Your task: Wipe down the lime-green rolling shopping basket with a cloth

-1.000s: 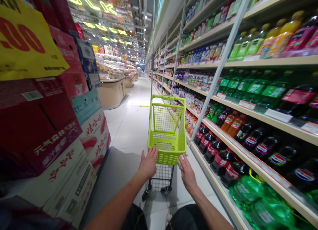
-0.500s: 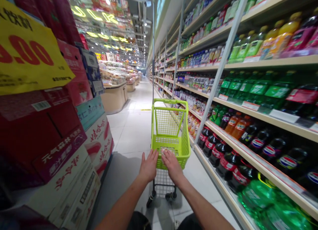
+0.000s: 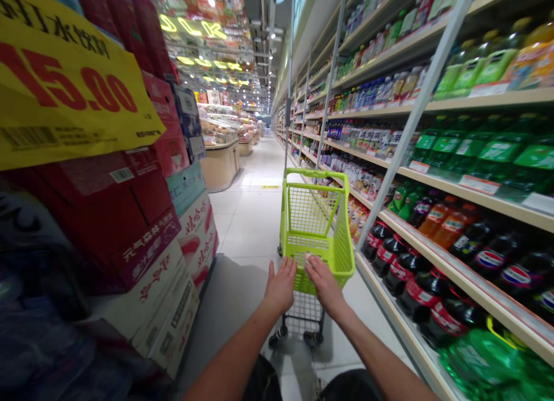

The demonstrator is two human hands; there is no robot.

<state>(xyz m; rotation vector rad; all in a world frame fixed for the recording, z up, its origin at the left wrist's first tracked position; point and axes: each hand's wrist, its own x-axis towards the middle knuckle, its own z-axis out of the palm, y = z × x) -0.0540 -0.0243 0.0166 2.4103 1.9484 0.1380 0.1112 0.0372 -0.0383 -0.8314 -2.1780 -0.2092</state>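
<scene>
A lime-green shopping cart (image 3: 345,248) with a basket body and dark wheels stands in the aisle just ahead of me. My left hand (image 3: 280,284) is at its near rim, fingers stretched forward and thumb apart. To the right of it, my right hand (image 3: 324,281) lies over the same rim with its fingers extended. By the right fingertips shows a small pale pinkish item (image 3: 307,255); whether the hand touches it, I cannot tell. The fingertips of both hands are partly hard to make out against the basket.
Shelves (image 3: 437,176) of bottled drinks line the right side, close to the cart. Stacked drink cartons (image 3: 142,228) with a yellow price sign (image 3: 82,83) rise on the left. Farther ahead on the left stands a rounded wooden display counter (image 3: 223,164). Pale tiled floor (image 3: 251,216) runs down the aisle.
My view has turned slightly left, so the shelves, cart and hands appear farther right and more of the price sign shows. Both hands stay at the cart's near rim.
</scene>
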